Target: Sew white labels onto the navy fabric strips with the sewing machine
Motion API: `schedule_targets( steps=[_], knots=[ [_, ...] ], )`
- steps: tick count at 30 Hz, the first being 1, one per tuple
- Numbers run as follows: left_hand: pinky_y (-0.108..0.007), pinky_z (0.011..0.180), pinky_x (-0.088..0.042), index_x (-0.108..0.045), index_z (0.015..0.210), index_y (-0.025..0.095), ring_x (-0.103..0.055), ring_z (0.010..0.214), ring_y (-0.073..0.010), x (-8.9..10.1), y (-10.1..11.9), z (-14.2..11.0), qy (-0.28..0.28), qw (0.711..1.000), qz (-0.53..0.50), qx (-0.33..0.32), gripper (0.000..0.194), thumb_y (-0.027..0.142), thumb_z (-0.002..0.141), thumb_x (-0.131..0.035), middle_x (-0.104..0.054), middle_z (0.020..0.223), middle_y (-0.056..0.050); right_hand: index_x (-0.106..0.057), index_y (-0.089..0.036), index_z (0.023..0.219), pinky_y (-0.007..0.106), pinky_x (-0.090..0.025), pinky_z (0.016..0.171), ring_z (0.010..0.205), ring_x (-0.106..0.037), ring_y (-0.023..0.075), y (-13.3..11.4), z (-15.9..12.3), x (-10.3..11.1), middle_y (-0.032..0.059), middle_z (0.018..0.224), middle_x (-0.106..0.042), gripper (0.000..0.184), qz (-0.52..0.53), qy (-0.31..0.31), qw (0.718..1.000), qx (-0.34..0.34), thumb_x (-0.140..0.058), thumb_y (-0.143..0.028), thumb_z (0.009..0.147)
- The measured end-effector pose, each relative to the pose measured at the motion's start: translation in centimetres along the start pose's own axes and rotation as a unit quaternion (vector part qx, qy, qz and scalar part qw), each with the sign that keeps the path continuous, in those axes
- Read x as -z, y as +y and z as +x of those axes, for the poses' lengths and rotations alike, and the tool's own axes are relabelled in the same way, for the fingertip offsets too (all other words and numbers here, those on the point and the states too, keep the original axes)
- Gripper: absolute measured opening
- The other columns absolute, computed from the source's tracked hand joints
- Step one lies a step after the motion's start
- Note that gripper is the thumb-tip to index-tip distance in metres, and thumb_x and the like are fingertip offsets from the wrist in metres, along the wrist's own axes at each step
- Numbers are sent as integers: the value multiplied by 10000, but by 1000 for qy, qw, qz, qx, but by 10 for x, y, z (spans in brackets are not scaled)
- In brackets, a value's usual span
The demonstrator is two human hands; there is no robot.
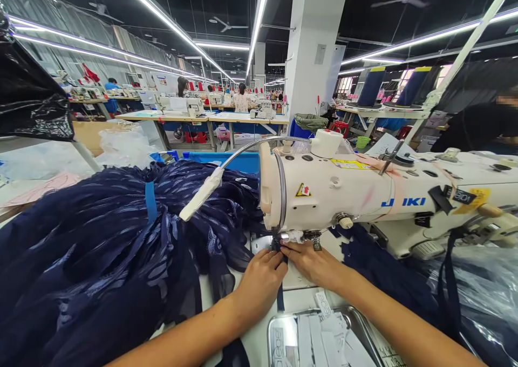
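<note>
Both my hands are at the needle area of a white sewing machine (pixel 324 186). My left hand (pixel 261 278) has its fingers curled together on a narrow navy fabric strip (pixel 280 299), whose tail hangs down toward me. From the other side, my right hand (pixel 311 260) presses its closed fingertips on the same strip, right by the presser foot. The foot and the strip's far end are mostly hidden by fingers and machine head. A large heap of navy sheer garments (pixel 101 237) lies to the left, bound with a blue band (pixel 151 202).
A metal tray (pixel 273 329) of white printed labels (pixel 324 337) sits in front of me. A lamp (pixel 202 194) on a bent flexible neck hangs over the heap. Navy fabric (pixel 388 272) and clear plastic (pixel 481 286) lie right. Several people work at machines beyond.
</note>
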State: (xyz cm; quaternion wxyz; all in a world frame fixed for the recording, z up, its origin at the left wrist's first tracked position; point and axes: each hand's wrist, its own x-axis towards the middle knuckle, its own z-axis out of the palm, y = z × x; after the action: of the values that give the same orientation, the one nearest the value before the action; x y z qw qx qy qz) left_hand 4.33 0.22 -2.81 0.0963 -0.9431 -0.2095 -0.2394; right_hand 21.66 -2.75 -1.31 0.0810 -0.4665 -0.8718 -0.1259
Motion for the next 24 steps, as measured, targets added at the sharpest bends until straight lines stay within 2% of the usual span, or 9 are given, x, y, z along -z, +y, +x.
schedule_targets(
  steps=[9,14,18,24],
  knots=[
    [-328,794,-474,-577,795,110,-594,829,-198,-2,2,2,-37,999,17,-2,126,32,730,-502,-637,863,-85,-582,-114,1085,271,-520,708,900,-601,190,-2,0,1,115,1087,-618,358,-22,47,998,20,-436,-25,771],
    [-332,786,-461,-577,792,110,-596,796,-190,-2,2,6,-45,998,41,1,108,55,756,-491,-638,838,-79,-563,-139,1130,299,-533,630,815,-610,209,1,-2,-5,96,1072,-629,368,-62,22,998,-5,-427,-83,792],
    [-347,815,-436,-578,804,104,-597,799,-188,-2,2,9,-44,997,58,1,105,71,782,-482,-640,830,-77,-560,-134,1138,325,-532,628,755,-606,214,2,0,-7,107,1003,-652,384,-57,15,998,-7,-409,-72,791],
    [-337,789,-428,-586,803,90,-598,762,-186,-3,3,14,-55,995,87,7,99,66,798,-489,-647,812,-76,-577,-177,1112,293,-507,626,722,-603,190,4,3,-9,80,944,-667,367,-35,25,999,-28,-389,-87,810]
  ],
)
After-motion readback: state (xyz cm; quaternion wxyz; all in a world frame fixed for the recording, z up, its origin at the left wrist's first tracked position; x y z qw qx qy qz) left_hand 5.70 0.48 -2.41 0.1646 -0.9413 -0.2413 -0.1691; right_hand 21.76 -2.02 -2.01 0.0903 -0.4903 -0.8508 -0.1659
